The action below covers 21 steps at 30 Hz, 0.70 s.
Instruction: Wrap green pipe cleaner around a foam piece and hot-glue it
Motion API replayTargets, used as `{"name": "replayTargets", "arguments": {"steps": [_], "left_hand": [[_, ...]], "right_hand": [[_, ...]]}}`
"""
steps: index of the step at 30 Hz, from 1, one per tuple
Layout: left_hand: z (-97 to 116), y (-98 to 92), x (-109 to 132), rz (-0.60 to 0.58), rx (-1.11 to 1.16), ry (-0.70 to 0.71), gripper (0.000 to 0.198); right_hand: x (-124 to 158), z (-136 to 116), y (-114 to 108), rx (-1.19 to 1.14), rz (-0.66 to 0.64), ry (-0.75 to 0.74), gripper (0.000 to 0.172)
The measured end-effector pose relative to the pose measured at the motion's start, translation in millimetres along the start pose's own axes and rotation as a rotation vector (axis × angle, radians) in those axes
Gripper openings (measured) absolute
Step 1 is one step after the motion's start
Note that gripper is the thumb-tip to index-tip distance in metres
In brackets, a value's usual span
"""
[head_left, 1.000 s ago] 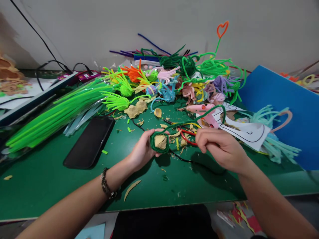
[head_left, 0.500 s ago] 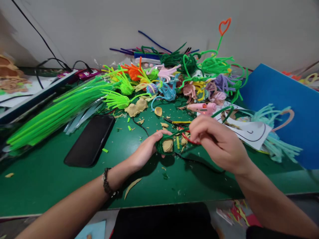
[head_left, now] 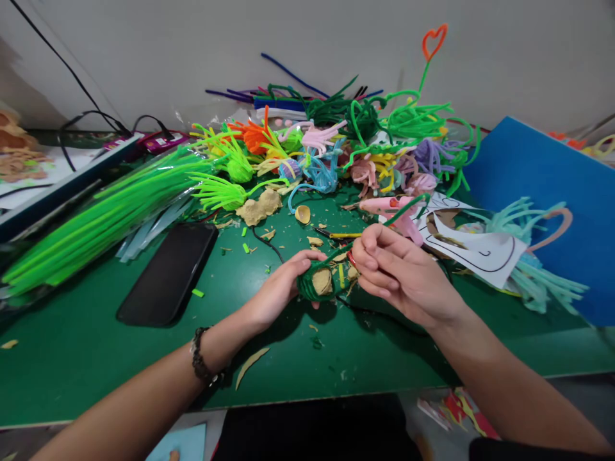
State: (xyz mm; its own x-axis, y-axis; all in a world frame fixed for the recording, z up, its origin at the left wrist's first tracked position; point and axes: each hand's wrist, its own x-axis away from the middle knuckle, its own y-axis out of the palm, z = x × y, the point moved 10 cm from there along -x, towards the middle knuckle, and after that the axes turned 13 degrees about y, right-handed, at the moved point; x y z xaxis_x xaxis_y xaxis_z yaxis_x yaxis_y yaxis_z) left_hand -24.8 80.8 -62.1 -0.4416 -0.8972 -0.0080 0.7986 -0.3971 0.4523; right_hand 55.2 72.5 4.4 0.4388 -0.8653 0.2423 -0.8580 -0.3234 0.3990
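Observation:
A small ball wound with dark green pipe cleaner (head_left: 311, 288) sits in my left hand (head_left: 278, 288), gripped between thumb and fingers. Its near face shows a bare tan patch (head_left: 322, 281). From its top a loose length of green pipe cleaner (head_left: 402, 210) runs up to the right, through the pinched thumb and forefinger of my right hand (head_left: 398, 269). The other right fingers are curled below. Red scissor handles (head_left: 352, 258) are partly hidden behind that hand. A pink glue gun (head_left: 384, 205) lies just beyond it.
Bunches of coloured pipe cleaners (head_left: 321, 169) are heaped at the back. On the left lie a black phone (head_left: 168, 275) and a bag of bright green stems (head_left: 110, 218). Tan scraps (head_left: 252, 367) litter the green table (head_left: 144, 365). A blue board (head_left: 538, 192) leans at the right.
My right hand has turned and shifted slightly left and down along the pipe cleaner, closer to the ball. My left hand keeps its hold. The whole view has shifted a little.

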Motion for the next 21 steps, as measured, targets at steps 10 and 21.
{"name": "replayTargets", "arguments": {"steps": [10, 21], "left_hand": [[-1.3, -1.3, -0.5, 0.002, 0.018, -0.015, 0.024], [-1.2, -2.8, -0.3, 0.024, 0.024, -0.022, 0.023]], "right_hand": [[0.7, -1.1, -2.1, 0.025, -0.008, -0.050, 0.009], [3.4, -6.1, -2.2, 0.078, 0.017, -0.089, 0.006]]}}
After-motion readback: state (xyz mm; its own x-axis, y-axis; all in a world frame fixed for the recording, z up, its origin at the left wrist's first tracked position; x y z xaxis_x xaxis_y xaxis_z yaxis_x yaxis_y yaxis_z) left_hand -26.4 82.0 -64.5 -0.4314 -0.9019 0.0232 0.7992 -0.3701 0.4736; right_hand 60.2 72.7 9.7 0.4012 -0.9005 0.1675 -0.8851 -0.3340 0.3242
